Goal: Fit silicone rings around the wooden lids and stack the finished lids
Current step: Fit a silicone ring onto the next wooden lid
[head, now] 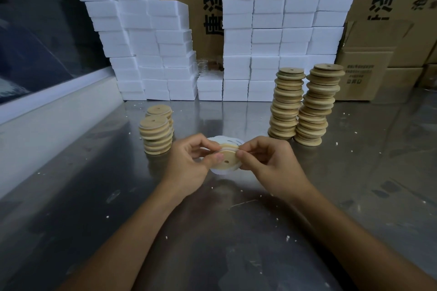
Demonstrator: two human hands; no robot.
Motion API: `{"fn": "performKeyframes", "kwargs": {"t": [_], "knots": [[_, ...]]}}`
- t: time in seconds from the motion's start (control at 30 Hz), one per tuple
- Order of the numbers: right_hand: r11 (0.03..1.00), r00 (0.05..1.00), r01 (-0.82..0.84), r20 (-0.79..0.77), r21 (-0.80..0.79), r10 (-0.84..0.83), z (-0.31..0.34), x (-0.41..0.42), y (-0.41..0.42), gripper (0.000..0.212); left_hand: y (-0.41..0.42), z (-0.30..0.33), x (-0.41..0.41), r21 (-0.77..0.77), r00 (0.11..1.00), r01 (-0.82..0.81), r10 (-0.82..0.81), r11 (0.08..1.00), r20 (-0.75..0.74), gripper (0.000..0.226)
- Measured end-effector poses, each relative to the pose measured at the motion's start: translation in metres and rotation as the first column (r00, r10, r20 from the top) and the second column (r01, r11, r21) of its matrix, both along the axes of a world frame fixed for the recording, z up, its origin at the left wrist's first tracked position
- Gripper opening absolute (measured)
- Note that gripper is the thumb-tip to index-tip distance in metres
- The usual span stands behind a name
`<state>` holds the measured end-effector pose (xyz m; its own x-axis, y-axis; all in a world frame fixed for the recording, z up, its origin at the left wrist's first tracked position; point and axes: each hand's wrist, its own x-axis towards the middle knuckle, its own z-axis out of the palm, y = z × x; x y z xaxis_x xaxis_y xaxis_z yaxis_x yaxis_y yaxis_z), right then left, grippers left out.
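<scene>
Both forearms reaching forward, left hand (194, 160) and right hand (267, 160) close together, fingertips curled in a pinching grip.

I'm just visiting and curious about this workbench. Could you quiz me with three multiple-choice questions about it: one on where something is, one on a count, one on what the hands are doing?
1. Where do the two tallest stacks of wooden lids stand?
A. At the person's right, towards the back of the table
B. At the near left edge
C. On top of the foam blocks

2. How many stacks of lids stand on the table in all?
A. Two
B. Four
C. Seven

3. What are the hands doing?
A. Resting flat on the table
B. Both holding one lid
C. Lifting a cardboard box

Answers:
1 A: the tall stacks rise right of centre on the steel table.
2 B: two short stacks stand left, two tall ones right.
3 B: left hand and right hand pinch the wooden lid from both sides.
</scene>
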<state>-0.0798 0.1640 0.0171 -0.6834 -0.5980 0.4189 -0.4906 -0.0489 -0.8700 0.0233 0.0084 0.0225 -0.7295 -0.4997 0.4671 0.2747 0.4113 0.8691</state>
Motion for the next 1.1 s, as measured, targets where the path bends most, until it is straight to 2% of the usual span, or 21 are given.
{"fn": "performKeyframes", "kwargs": {"t": [0.1, 0.27, 0.4, 0.53, 0.63, 0.87, 1.1], "knots": [[0.999, 0.998, -0.026, 0.054, -0.031, 0.027, 0.004, 0.002, 0.000, 0.002, -0.002, 0.001, 0.001, 0.085, 1.000, 0.015, -0.014, 0.996, -0.012, 0.030], [1.000, 1.000, -0.012, 0.021, -0.022, 0.012, 0.007, 0.002, 0.002, 0.003, 0.001, 0.000, 0.002, 0.226, 0.998, 0.057, -0.054, 0.973, -0.020, 0.027], [0.999, 0.997, -0.018, 0.079, -0.046, 0.021, 0.007, 0.002, 0.003, 0.004, 0.002, 0.002, 0.002, 0.347, 0.996, 0.081, -0.065, 0.934, -0.055, 0.025], [0.995, 0.985, -0.059, 0.157, -0.081, 0.071, 0.008, 0.002, 0.003, 0.003, 0.002, 0.002, 0.002, 0.416, 0.997, 0.081, -0.067, 0.906, -0.048, 0.027], [0.988, 0.967, -0.100, 0.222, -0.116, 0.124, 0.011, 0.002, 0.006, 0.006, 0.002, 0.003, 0.002, 0.455, 0.994, 0.106, -0.094, 0.884, -0.049, 0.018], [0.993, 0.978, -0.082, 0.186, -0.083, 0.096, 0.010, 0.002, 0.005, 0.006, 0.001, 0.003, 0.001, 0.515, 0.993, 0.114, -0.105, 0.849, -0.046, 0.023], [0.987, 0.952, -0.099, 0.278, -0.130, 0.132, 0.012, 0.002, 0.006, 0.003, 0.004, 0.002, 0.000, 0.609, 0.990, 0.137, -0.128, 0.781, -0.058, 0.011]]}}
